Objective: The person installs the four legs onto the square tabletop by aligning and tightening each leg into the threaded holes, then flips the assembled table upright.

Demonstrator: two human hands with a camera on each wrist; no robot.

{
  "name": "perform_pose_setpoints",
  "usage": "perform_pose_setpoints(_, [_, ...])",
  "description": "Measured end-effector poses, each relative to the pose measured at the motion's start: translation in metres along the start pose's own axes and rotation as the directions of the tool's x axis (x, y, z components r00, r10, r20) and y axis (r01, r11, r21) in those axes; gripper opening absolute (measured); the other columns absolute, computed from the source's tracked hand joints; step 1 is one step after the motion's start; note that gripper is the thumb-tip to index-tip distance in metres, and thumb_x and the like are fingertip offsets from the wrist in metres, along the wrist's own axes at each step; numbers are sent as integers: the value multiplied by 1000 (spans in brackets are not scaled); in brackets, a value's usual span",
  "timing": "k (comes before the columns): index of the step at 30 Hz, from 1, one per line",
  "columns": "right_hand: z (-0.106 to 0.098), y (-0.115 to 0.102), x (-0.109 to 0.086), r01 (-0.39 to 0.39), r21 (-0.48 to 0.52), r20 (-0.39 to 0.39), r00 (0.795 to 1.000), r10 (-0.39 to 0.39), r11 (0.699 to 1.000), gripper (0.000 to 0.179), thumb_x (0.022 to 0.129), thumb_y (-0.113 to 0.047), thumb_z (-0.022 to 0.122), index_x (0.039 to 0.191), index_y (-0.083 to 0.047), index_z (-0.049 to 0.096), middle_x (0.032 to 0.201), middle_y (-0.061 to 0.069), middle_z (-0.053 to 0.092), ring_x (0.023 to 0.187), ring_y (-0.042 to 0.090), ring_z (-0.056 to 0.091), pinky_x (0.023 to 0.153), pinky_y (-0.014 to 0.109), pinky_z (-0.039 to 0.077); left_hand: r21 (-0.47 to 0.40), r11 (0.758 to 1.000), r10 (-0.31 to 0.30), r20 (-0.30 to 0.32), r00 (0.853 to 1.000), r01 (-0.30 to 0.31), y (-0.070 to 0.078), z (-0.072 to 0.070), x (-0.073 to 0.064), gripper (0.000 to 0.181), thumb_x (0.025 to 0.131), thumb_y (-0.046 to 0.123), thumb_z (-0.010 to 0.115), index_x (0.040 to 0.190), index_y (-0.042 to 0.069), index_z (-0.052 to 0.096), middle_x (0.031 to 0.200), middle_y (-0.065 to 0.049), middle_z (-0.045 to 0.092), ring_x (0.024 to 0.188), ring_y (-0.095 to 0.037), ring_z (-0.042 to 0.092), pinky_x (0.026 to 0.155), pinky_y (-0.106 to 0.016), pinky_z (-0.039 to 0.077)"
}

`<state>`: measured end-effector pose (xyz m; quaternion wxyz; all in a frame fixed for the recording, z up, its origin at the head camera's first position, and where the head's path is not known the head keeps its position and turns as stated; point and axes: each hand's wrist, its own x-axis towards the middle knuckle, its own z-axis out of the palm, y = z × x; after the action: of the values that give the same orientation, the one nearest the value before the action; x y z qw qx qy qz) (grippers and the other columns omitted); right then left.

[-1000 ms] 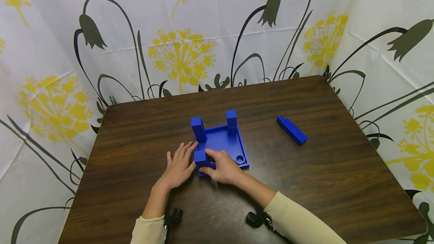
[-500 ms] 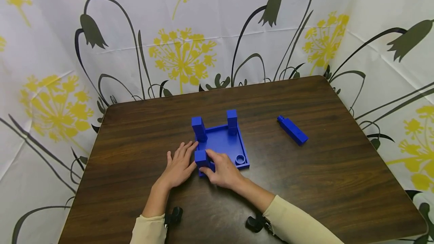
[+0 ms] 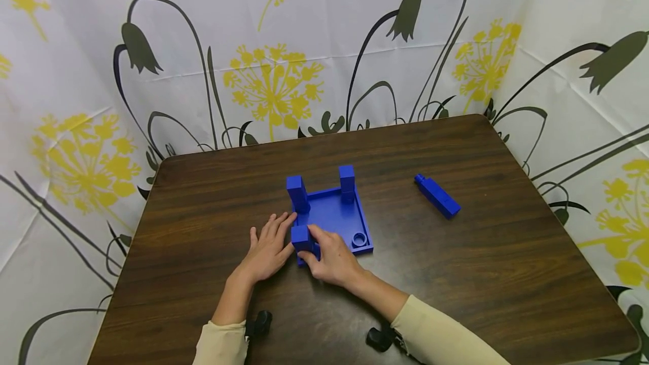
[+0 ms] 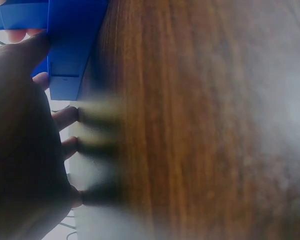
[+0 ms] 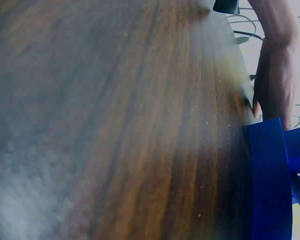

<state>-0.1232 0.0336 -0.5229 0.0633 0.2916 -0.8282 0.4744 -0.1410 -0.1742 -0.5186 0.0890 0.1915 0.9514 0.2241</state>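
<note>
A square blue tray [image 3: 332, 216] with raised edges lies mid-table. Two blue square legs, the far left one [image 3: 297, 191] and the far right one [image 3: 347, 182], stand upright in its far corners. At the near left corner my right hand [image 3: 332, 258] pinches a third blue leg [image 3: 301, 237], which looks upright; its lower end is partly hidden by the fingers. My left hand [image 3: 266, 246] lies with spread fingers along the tray's left side, its fingertips and thumb at the edge. A round socket [image 3: 359, 239] shows in the near right corner.
Another blue leg [image 3: 437, 196], with a narrower round end, lies on its side on the brown table [image 3: 487, 275] to the right of the tray. A patterned curtain [image 3: 324, 44] hangs behind the table.
The right hand and forearm have shifted slightly while still pinching the near left leg. The left hand, the tray and the other legs show no visible movement.
</note>
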Motion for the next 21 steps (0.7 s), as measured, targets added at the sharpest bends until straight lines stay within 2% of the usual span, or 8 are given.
perform_pose_setpoints(9, [-2,-1,1,9,-25,20,1000,-8,1000,38,87,-16,74,120,-10,57,103,2,69,93,11,67,78,29,54,-8,1000,-4,5,1000,4,-1,1,-1,67,100,28,51,158,24,17,160,-14,20,147,-39,8,103,-76,-1])
perform_pose_setpoints(17, [-6,2,3,-8,-2,64,998,8,1000,37,88,-18,74,121,-11,57,105,1,69,95,11,66,81,32,54,-4,1000,0,3,1000,0,-5,4,0,65,101,28,47,158,26,16,161,-13,20,147,-39,7,103,-75,-1])
perform_pose_setpoints(21, [-8,3,3,-9,16,74,997,8,1000,37,89,-20,74,122,-12,58,106,-1,68,98,10,65,83,33,53,-8,1000,-4,5,1000,4,-1,2,1,65,101,27,48,158,23,18,161,-13,20,147,-39,7,103,-75,-2])
